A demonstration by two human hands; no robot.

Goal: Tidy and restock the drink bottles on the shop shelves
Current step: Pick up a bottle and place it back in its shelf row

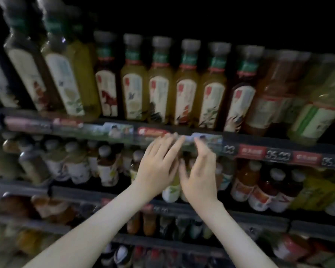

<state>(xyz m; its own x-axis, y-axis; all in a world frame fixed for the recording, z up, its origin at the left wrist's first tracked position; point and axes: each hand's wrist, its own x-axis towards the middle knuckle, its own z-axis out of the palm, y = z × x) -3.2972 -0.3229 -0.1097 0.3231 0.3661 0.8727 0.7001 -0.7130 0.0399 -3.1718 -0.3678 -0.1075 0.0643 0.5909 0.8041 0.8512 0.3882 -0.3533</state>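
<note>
We see four shelf tiers (75, 192) stocked with drinks. Top tier, upper centre: six grey-capped bottles (132, 88) upright in a row. Two hands mid-frame at the price rail (232, 140). Left hand (157, 167) has straight fingers touching it. Right hand (199, 175) is loosely bent, index tip on the rail, holding nothing.

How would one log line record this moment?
left hand: touching shelf strip | right hand: beside it, grip unclear | bottles: upright above
</note>
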